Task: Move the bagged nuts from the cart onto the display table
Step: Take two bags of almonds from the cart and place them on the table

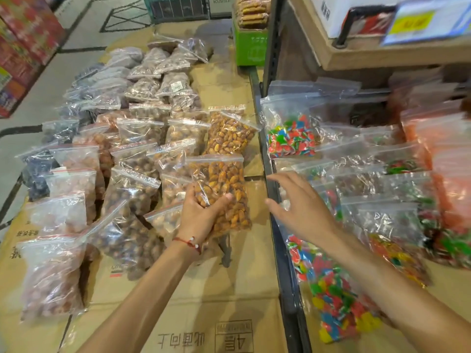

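Note:
My left hand grips a clear zip bag of golden-brown nuts from below, with the thumb across its front, above the cardboard-covered cart. A second bag of the same nuts lies just beyond it. Several more bags of darker and paler nuts cover the cart's left side. My right hand hovers with fingers spread and holds nothing, above the dark rail at the edge of the display table.
The display table on the right holds several bags of coloured candy and orange snacks. A wooden shelf hangs over its far side. A green box of biscuits stands behind the cart. Red cartons line the left aisle.

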A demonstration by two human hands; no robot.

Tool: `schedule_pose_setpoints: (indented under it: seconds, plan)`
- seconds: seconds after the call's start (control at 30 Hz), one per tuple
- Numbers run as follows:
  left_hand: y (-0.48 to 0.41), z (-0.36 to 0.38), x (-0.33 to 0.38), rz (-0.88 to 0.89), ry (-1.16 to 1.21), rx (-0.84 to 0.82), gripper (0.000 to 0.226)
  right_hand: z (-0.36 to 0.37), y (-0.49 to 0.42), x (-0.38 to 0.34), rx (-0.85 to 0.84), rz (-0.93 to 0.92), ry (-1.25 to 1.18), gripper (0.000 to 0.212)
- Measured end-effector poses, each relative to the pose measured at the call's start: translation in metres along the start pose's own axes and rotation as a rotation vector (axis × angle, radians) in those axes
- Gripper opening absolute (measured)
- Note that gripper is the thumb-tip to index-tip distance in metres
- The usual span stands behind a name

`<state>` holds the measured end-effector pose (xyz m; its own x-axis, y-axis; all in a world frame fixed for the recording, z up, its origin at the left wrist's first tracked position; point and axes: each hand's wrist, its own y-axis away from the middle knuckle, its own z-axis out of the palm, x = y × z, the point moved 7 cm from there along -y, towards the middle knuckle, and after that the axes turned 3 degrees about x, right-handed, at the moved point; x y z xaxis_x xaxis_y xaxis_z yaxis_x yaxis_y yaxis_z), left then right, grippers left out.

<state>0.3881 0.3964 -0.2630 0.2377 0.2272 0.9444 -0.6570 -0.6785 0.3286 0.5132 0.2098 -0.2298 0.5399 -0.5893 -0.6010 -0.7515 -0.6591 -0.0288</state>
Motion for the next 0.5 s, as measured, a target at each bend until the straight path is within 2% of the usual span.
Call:
schedule_pose_setpoints:
  seconds: [0.23, 0.4, 0.5]
  plan:
    - [-0.037, 0.044, -0.013, -0.036, 0.043, 0.03, 0.062, -0.018, 0.039, -0.004, 0.159, -0.273, 0.402, 0.05]
    - [-0.064, 0.059, -0.022, -0.13, 0.13, 0.052, 0.065, -0.022, 0.046, 0.008, 0.158, -0.275, 0.413, 0.052]
    - [-0.079, 0.061, -0.03, -0.135, 0.068, 0.074, 0.072, -0.022, 0.044, 0.016, 0.145, -0.264, 0.401, 0.055]
